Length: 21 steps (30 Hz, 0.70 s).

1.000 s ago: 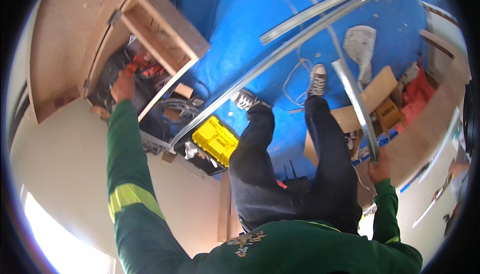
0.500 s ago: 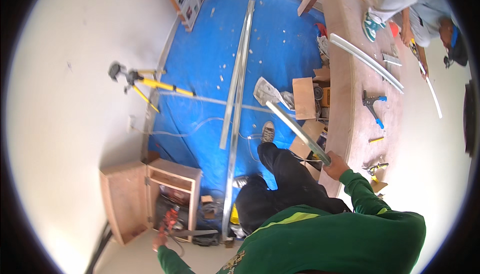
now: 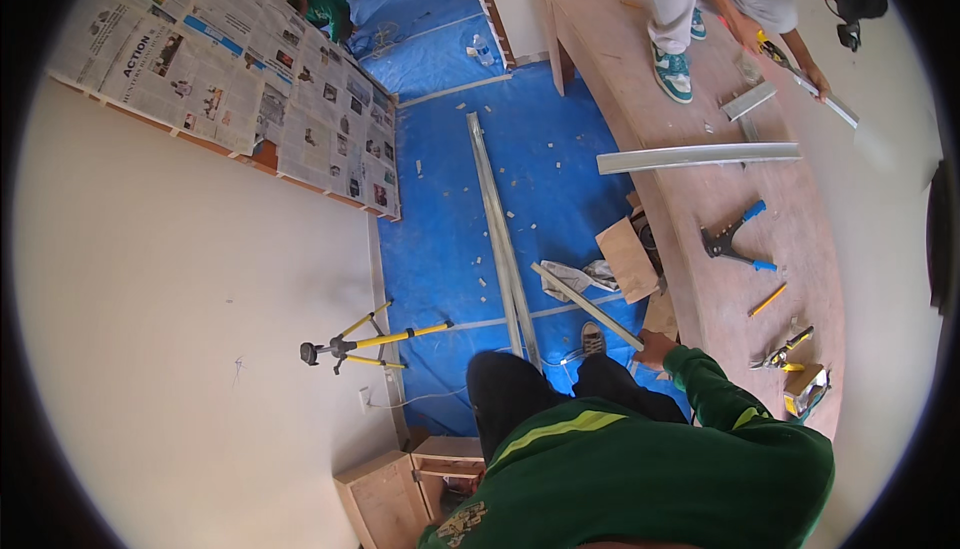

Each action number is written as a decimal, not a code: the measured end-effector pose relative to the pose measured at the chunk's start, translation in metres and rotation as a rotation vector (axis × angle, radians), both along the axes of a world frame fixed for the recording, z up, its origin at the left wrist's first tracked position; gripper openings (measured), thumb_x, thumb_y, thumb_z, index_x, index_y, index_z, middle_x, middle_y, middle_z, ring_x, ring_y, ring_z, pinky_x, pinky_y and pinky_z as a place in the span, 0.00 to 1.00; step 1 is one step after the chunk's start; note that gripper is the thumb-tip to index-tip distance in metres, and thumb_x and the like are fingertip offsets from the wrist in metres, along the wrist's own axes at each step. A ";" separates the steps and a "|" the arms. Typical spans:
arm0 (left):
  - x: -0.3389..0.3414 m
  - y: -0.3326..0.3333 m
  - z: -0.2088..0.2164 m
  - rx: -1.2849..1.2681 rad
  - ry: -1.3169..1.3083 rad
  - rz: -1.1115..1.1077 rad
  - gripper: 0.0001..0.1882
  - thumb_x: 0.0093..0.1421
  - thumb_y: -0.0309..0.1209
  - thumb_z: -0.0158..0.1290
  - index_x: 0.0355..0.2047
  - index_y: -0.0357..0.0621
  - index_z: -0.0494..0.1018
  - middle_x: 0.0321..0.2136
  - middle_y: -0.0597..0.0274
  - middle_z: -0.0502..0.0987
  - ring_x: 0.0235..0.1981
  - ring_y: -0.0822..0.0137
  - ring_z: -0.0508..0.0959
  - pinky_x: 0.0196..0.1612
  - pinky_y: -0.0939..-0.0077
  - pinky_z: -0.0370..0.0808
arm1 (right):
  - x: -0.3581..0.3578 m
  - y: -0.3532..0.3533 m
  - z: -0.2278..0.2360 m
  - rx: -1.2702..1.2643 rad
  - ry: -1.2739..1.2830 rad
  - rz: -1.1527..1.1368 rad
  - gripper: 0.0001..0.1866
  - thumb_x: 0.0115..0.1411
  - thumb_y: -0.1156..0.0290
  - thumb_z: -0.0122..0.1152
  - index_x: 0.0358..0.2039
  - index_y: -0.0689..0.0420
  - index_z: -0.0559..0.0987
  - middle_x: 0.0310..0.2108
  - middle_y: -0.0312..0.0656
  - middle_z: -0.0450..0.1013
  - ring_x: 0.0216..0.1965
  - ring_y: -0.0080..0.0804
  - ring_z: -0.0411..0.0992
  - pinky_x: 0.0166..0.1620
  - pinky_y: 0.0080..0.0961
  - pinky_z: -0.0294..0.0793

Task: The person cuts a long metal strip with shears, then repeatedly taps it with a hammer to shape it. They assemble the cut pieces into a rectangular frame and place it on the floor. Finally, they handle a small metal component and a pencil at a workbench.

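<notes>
My right hand (image 3: 656,349) is closed around the near end of a narrow pale metal channel (image 3: 585,304), which slants away to the far left above the blue floor sheet. My left hand is out of view; the green sleeve and body hide that side. Right of my right hand, the wooden bench (image 3: 690,279) holds a blue-handled hand tool (image 3: 735,237), a yellow pencil (image 3: 768,300), yellow-handled snips (image 3: 785,351) and a small box (image 3: 803,389). Farther along, another metal channel (image 3: 700,157) lies across the bench, its left end jutting past the edge.
Long metal channels (image 3: 497,229) lie on the blue sheet (image 3: 440,179). A yellow tripod (image 3: 365,346) stands by the left wall, near an open wooden cabinet (image 3: 385,494). Cardboard (image 3: 628,259) sits beside the bench. A co-worker (image 3: 725,9) on the bench holds a yellow-handled tool against a strip.
The view has swung left and toward the far end, showing a newspaper-covered panel and another person beyond it. My left hand, earlier by a red tool at the cabinet, has left view. My right hand keeps the channel.
</notes>
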State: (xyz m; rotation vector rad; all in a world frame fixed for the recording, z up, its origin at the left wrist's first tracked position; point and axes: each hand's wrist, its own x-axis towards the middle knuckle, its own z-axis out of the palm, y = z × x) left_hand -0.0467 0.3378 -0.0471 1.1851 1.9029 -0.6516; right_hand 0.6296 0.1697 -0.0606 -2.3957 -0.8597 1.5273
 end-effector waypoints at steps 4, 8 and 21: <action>0.037 0.066 -0.016 -0.013 -0.040 -0.029 0.35 0.65 0.66 0.45 0.48 0.47 0.81 0.43 0.46 0.83 0.41 0.53 0.82 0.43 0.52 0.77 | 0.014 0.043 -0.013 -0.051 0.026 0.085 0.31 0.56 0.54 0.68 0.55 0.60 0.76 0.47 0.62 0.80 0.50 0.61 0.79 0.53 0.51 0.77; 0.085 0.172 -0.052 -0.041 -0.107 -0.106 0.34 0.66 0.65 0.44 0.47 0.47 0.81 0.42 0.46 0.83 0.38 0.54 0.81 0.41 0.53 0.77 | 0.037 0.105 -0.031 -0.021 0.030 0.082 0.32 0.51 0.48 0.75 0.50 0.56 0.80 0.39 0.55 0.82 0.43 0.54 0.82 0.49 0.47 0.79; 0.205 0.542 -0.119 -0.131 -0.371 -0.395 0.31 0.68 0.62 0.43 0.45 0.47 0.78 0.38 0.46 0.82 0.31 0.56 0.79 0.34 0.54 0.76 | 0.079 0.356 0.039 0.010 -0.158 -0.211 0.27 0.57 0.53 0.71 0.48 0.60 0.77 0.41 0.60 0.81 0.46 0.58 0.81 0.50 0.49 0.78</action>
